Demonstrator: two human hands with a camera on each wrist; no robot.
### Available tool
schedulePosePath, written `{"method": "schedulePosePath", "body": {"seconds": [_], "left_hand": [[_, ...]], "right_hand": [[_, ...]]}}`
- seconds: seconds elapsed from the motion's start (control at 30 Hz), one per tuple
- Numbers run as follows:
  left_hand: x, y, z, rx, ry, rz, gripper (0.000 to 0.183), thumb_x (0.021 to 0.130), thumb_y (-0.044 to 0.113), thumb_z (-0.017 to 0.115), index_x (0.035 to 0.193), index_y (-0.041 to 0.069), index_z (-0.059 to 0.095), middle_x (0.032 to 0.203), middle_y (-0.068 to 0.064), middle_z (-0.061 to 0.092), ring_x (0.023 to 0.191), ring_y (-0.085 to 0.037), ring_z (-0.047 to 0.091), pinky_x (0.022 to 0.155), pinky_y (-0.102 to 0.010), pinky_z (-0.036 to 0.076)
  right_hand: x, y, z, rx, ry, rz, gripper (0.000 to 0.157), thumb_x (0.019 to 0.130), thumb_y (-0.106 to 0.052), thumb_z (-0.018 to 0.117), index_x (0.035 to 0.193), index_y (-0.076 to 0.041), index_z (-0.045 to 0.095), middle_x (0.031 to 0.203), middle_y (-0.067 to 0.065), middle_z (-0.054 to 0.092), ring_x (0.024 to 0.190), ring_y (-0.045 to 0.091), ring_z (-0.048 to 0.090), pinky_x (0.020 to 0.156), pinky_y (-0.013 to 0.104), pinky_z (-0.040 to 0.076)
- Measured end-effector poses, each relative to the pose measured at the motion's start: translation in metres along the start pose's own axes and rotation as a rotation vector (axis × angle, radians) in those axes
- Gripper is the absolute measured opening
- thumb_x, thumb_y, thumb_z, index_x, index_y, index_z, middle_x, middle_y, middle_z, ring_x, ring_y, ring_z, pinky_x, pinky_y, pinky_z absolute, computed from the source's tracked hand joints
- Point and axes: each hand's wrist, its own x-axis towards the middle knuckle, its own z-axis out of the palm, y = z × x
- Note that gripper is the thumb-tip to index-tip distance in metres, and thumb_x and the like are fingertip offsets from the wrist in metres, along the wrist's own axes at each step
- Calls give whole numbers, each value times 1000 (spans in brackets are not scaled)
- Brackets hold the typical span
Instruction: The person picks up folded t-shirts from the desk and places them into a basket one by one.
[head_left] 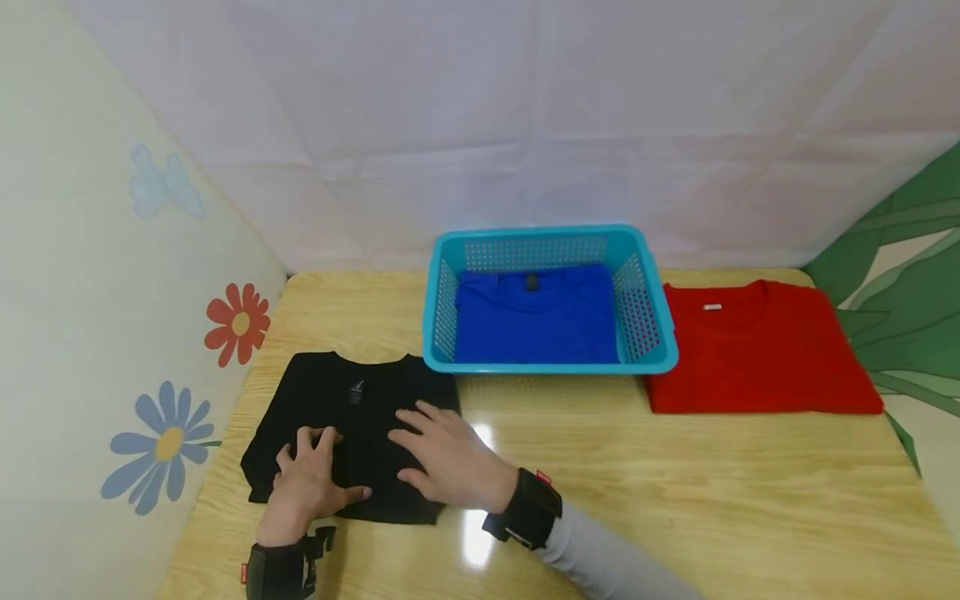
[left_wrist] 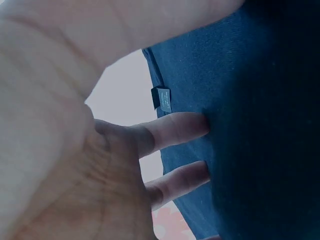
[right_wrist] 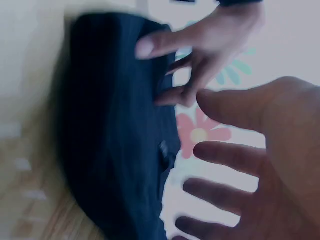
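A folded black T-shirt (head_left: 378, 442) lies on the left of the table, its collar label (head_left: 357, 392) facing up. My left hand (head_left: 311, 479) rests its fingertips on the shirt's left half, thumb spread to the side. In the left wrist view, extended fingers (left_wrist: 177, 131) touch the dark cloth (left_wrist: 270, 145). Over the right half is my right hand (head_left: 453, 458), its fingers spread and relaxed. The right wrist view has that hand (right_wrist: 235, 165) apart from the shirt (right_wrist: 110, 115), holding nothing.
A turquoise basket (head_left: 551, 367) stands at the table's back middle, with a folded blue T-shirt (head_left: 536, 325) inside. To its right lies a folded red T-shirt (head_left: 765, 358). A white curtain (head_left: 420, 125) hangs behind, and a flower-painted wall (head_left: 75, 317) borders the left side.
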Motion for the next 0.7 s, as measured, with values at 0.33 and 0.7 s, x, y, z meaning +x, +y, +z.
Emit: {"method": "schedulePosePath", "body": {"seconds": [0.33,0.7], "left_hand": [[-14,4,11,18,29,-23,98,62,56,92,136,11,47,144,-28,32,127,-72,32,89,-80,43],[-21,15,6,29,-11,32,85,64,60,89,126,11,57,133,-22,42,113,-58,48,82,-71,51]], "right_hand": [[6,4,25,-134,-175,91,77,89,-69,61,156,-39,35,171,6,18,157,42,12,125,54,24],[-11,5,28,-118,-181,108,73,91,-66,58,156,-40,35,171,6,16,157,41,8,126,55,19]]}}
